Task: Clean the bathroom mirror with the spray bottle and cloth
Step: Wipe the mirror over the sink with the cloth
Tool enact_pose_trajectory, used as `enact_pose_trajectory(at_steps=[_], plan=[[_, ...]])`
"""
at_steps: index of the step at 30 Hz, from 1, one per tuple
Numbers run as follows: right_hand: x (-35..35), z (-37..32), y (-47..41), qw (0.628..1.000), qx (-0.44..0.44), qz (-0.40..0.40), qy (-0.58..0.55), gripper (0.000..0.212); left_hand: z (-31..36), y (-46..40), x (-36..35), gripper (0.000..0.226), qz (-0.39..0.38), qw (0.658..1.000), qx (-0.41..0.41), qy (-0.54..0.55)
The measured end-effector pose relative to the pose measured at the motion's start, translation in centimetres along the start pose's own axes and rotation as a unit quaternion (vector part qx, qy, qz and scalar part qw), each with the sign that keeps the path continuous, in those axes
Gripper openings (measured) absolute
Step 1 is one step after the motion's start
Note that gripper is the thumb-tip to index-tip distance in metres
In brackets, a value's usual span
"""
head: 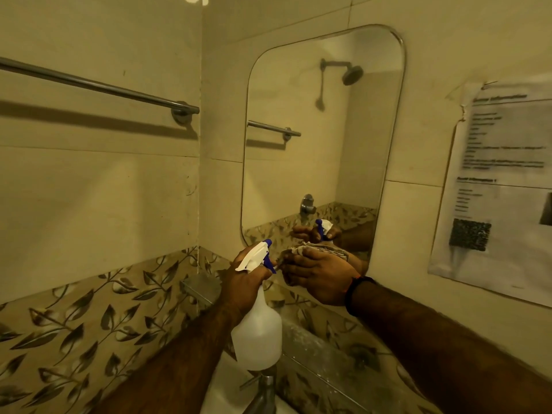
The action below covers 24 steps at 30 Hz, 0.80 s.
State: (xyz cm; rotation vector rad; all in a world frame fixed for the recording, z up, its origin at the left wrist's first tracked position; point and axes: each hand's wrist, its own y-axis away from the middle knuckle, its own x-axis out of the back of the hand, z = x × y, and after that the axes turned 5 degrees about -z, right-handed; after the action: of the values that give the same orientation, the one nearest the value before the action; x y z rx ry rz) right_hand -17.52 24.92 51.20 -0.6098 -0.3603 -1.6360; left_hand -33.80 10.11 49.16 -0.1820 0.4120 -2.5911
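1. The left hand (243, 283) is wrapped around the neck of the spray bottle (258, 327), with fingers on the blue trigger.
2. The bottle stands nearly upright, its long axis running up and down with the top leaning slightly left; the white body hangs below the hand, above the tap (263, 392).
3. The blue nozzle tip points up and to the right, toward the cloth and the lower part of the mirror (322, 130).
4. The right hand (321, 277) is closed around a bunched grey cloth (316, 252), held just right of the nozzle and close to the mirror's lower edge.
5. A dark band (357, 294) sits on the right wrist.
6. Further off, a towel rail (98, 85) crosses the left wall, and a printed notice (501, 186) hangs right of the mirror.
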Motion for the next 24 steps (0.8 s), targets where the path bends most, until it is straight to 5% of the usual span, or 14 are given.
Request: enact_pose_trajectory(at_steps=[24], plan=[[1.1,0.0,6.0,0.999,-0.018,0.022,-0.032,0.044,0.9,2.5,-2.9,0.048,-0.021,1.0,-0.014,-0.004]])
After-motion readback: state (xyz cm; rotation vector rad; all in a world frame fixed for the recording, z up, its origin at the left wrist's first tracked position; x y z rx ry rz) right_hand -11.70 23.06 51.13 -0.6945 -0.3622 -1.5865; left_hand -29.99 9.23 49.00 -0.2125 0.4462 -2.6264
